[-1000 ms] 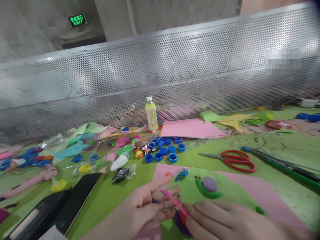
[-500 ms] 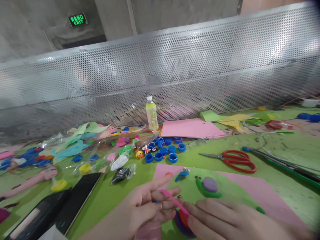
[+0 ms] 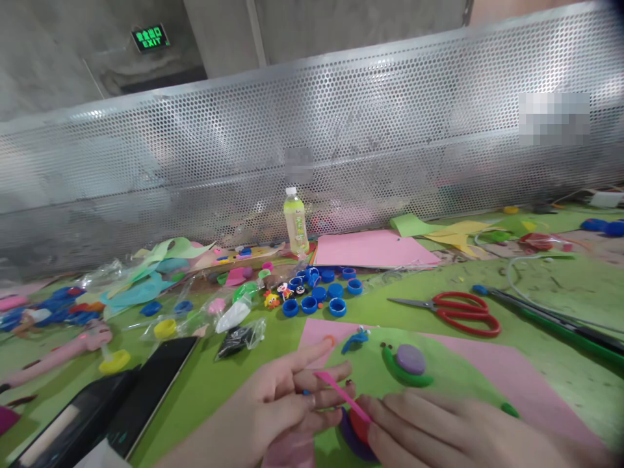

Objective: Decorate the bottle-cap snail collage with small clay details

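Note:
My left hand (image 3: 297,396) is turned palm up with its fingers stretched out and apart. A thin bright pink strip (image 3: 336,388), apparently clay, lies across those fingers. My right hand (image 3: 424,422) has its fingertips closed at the strip's lower end. Under the hands lies a green paper shape (image 3: 468,380) on a pink sheet (image 3: 531,390). On it are a snail with a green body and purple disc shell (image 3: 410,359), a small blue figure (image 3: 357,338) and a red and purple round piece (image 3: 358,435), partly hidden by my fingers.
Red-handled scissors (image 3: 465,314) lie to the right. Blue caps (image 3: 319,294) cluster ahead, before a drink bottle (image 3: 296,222). A black phone (image 3: 156,390) is at left, with clay and plastic bags beyond it. A perforated metal panel (image 3: 234,156) stands behind the table.
Both hands stay nearly in place. My right fingertips shift very slightly at the strip's lower end, and the view moves a little.

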Demonstrator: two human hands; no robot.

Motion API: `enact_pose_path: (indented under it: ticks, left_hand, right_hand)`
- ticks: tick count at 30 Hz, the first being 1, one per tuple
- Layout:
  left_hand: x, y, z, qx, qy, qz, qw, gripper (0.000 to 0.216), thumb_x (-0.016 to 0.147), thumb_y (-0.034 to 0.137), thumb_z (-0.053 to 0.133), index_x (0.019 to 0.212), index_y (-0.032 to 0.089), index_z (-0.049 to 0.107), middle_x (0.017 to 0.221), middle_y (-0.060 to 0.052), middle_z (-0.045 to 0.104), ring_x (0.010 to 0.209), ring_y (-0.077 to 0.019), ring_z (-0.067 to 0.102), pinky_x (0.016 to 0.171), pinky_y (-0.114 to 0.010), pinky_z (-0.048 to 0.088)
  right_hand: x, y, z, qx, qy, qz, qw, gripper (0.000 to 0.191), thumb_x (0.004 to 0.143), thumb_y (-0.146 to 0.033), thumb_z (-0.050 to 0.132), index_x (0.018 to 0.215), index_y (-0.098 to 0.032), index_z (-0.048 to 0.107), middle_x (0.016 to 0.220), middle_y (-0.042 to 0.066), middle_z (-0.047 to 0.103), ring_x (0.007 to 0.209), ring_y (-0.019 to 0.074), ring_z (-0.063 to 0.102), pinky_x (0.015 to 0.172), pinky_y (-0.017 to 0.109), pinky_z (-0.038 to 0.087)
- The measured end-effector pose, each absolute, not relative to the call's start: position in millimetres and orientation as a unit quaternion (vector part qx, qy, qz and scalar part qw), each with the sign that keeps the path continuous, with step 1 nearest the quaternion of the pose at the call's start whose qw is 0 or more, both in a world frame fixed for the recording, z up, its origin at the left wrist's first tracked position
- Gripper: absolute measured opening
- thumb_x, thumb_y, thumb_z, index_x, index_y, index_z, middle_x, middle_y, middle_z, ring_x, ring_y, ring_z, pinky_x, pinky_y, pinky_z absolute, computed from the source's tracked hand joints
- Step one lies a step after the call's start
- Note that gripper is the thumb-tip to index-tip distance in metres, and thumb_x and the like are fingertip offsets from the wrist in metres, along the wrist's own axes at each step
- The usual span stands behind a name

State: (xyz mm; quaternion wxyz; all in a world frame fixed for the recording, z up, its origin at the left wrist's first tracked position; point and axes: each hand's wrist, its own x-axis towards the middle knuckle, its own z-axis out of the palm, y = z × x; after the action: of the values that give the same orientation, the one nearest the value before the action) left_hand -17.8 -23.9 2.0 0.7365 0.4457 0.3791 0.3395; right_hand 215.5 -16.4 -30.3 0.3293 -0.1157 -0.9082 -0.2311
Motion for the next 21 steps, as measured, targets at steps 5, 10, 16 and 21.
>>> enact_pose_path:
  ticks: [5, 10, 16, 21]
  left_hand:
    - [-17, -24, 2, 0.443, 0.377, 0.339, 0.739, 0.051, 0.085, 0.012, 0.069, 0.133, 0.023, 0.054, 0.112, -0.008, 0.072, 0.131, -0.0236, 0.049, 0.102, -0.035, 0.047]
    - [-17, -25, 2, 0.44, 0.394, 0.344, 0.73, 0.052, 0.084, 0.01, 0.069, 0.132, 0.022, 0.055, 0.109, -0.008, 0.073, 0.124, -0.0228, 0.057, 0.1, -0.032, 0.05]
    - [-15, -24, 5, 0.44, 0.389, 0.333, 0.738, 0.054, 0.084, 0.01, 0.068, 0.134, 0.021, 0.053, 0.113, -0.01, 0.072, 0.135, -0.0235, 0.044, 0.101, -0.035, 0.048]
    - [-19, -26, 2, 0.419, 0.381, 0.334, 0.754, 0.055, 0.085, 0.007, 0.064, 0.136, 0.021, 0.05, 0.134, -0.01, 0.062, 0.123, -0.0242, 0.058, 0.102, -0.036, 0.047]
  right_hand:
    - [216, -15, -26, -0.103, -0.913, -0.237, 0.315, 0.055, 0.102, -0.001, 0.01, 0.1, -0.013, 0.064, 0.081, 0.001, 0.074, 0.066, 0.0146, 0.064, 0.057, 0.029, 0.044]
    - [214, -15, -23, -0.123, -0.901, -0.236, 0.343, 0.061, 0.102, -0.001, 0.005, 0.096, -0.012, 0.065, 0.074, 0.001, 0.073, 0.065, 0.0126, 0.063, 0.055, 0.026, 0.045]
    - [214, -15, -34, -0.102, -0.907, -0.259, 0.316, 0.053, 0.102, 0.001, 0.014, 0.101, -0.011, 0.066, 0.082, 0.001, 0.074, 0.069, 0.0147, 0.063, 0.058, 0.03, 0.045]
    - [211, -19, -31, -0.115, -0.891, -0.257, 0.357, 0.058, 0.1, 0.004, 0.012, 0.095, -0.014, 0.067, 0.079, -0.001, 0.073, 0.07, 0.0138, 0.062, 0.063, 0.03, 0.046]
